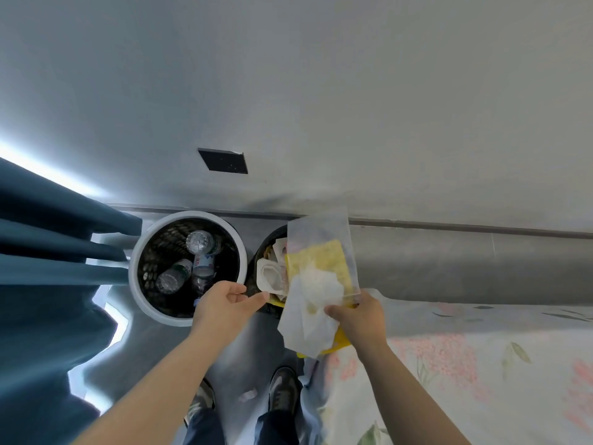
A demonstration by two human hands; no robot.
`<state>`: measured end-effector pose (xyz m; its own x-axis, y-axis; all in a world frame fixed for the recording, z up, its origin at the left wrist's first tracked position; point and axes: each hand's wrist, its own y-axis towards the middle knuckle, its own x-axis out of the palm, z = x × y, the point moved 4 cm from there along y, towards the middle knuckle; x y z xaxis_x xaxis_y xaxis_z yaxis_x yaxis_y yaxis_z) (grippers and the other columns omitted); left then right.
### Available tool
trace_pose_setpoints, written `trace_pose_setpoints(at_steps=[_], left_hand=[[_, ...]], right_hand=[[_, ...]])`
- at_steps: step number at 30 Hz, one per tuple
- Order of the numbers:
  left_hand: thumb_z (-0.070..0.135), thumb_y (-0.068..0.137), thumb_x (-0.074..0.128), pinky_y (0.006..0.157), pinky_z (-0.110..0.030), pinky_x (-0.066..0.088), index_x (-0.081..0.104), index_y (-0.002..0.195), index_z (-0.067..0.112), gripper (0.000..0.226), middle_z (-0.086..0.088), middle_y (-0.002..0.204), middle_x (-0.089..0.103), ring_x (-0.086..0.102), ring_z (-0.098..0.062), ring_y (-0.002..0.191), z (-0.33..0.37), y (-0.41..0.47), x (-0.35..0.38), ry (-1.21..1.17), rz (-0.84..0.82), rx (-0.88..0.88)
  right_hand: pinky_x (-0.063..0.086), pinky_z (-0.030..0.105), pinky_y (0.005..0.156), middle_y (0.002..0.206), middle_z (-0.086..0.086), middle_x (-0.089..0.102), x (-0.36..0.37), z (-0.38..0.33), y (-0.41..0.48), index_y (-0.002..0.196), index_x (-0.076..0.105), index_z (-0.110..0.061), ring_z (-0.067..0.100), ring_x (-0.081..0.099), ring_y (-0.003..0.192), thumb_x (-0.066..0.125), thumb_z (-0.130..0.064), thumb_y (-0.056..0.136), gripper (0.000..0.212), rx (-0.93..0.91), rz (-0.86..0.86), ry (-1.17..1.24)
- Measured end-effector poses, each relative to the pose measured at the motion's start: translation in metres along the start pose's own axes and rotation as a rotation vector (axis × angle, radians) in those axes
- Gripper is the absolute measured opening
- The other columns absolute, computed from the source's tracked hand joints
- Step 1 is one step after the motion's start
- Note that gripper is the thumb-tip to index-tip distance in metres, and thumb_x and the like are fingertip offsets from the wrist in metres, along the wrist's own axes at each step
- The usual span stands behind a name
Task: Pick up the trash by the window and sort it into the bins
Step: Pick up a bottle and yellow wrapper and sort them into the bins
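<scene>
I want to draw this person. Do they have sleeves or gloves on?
No gloves, no sleeves: the left hand and right hand are bare, and so are both forearms down to the picture's edge. No watch, ring or bracelet shows.

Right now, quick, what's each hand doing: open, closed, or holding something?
Left hand: open, holding nothing.
Right hand: grips a white tissue and a clear plastic wrapper.
</scene>
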<state>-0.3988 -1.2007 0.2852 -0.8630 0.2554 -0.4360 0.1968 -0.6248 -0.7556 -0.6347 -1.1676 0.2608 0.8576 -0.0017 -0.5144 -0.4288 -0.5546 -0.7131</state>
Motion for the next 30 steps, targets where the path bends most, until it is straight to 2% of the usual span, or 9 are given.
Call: trace_pose_setpoints(at_steps=[5,10,14,16,20,24,27,30], left_hand=[[0.037,0.082,0.071,0.059,-0.015,0.040,0.060,0.105,0.019,0.031,0.009,0.093,0.060,0.055,-0.006,0.082,-0.017,0.017,0.000,0.014,-0.001,0.014],[0.030,0.083,0.071,0.060,-0.013,0.037,0.063,0.100,0.019,0.022,0.011,0.090,0.061,0.054,0.000,0.081,-0.033,0.040,-0.002,0.059,0.022,0.056],[0.029,0.082,0.071,0.061,-0.015,0.039,0.064,0.097,0.021,0.018,0.012,0.086,0.063,0.057,-0.001,0.081,-0.048,0.060,0.000,0.076,0.027,0.054],[0.028,0.082,0.072,0.061,-0.015,0.040,0.064,0.094,0.022,0.016,0.011,0.086,0.064,0.058,-0.002,0.081,-0.055,0.071,0.003,0.082,0.022,0.053],[0.027,0.081,0.073,0.063,-0.017,0.043,0.064,0.092,0.022,0.015,0.009,0.085,0.066,0.061,-0.007,0.081,-0.068,0.093,0.007,0.083,0.022,0.042],[0.025,0.081,0.073,0.064,-0.017,0.042,0.064,0.094,0.020,0.017,0.010,0.083,0.066,0.062,-0.007,0.081,-0.073,0.112,0.009,0.071,0.026,0.053],[0.025,0.082,0.072,0.060,-0.014,0.038,0.064,0.095,0.020,0.016,0.012,0.084,0.065,0.059,-0.002,0.077,-0.076,0.119,0.011,0.092,0.037,0.070],[0.026,0.082,0.072,0.059,-0.013,0.038,0.064,0.094,0.021,0.015,0.011,0.084,0.064,0.059,-0.002,0.077,-0.079,0.124,0.013,0.096,0.050,0.073]], right_hand=[[0.053,0.038,0.079,0.095,0.010,0.066,0.018,0.022,0.036,0.102,0.062,-0.004,0.028,0.061,0.087,0.072,-0.011,0.077,0.027,0.121,-0.065,-0.127],[0.047,0.032,0.071,0.092,0.009,0.062,0.040,0.028,0.064,0.098,0.058,-0.006,0.027,0.057,0.082,0.066,-0.009,0.081,0.019,0.136,-0.086,-0.185],[0.055,0.042,0.077,0.101,0.018,0.066,0.064,0.040,0.092,0.103,0.061,-0.001,0.035,0.064,0.091,0.072,-0.006,0.077,0.029,0.234,-0.111,0.067],[0.055,0.041,0.073,0.102,0.018,0.065,0.077,0.047,0.105,0.105,0.059,-0.003,0.037,0.063,0.093,0.072,-0.004,0.078,0.030,0.305,-0.133,0.180],[0.055,0.044,0.082,0.107,0.019,0.064,0.104,0.059,0.133,0.095,0.058,-0.007,0.036,0.062,0.097,0.071,-0.001,0.079,0.022,0.430,-0.129,0.301],[0.056,0.045,0.081,0.108,0.017,0.061,0.124,0.064,0.158,0.106,0.057,-0.004,0.036,0.061,0.100,0.072,0.002,0.077,0.033,0.498,-0.095,0.394],[0.053,0.048,0.089,0.107,0.015,0.056,0.127,0.072,0.166,0.116,0.054,-0.001,0.037,0.057,0.106,0.076,-0.006,0.076,0.046,0.531,-0.049,0.276],[0.050,0.041,0.091,0.120,0.016,0.056,0.119,0.076,0.164,0.125,0.049,0.000,0.035,0.054,0.112,0.078,-0.018,0.075,0.061,0.510,0.030,0.071]])
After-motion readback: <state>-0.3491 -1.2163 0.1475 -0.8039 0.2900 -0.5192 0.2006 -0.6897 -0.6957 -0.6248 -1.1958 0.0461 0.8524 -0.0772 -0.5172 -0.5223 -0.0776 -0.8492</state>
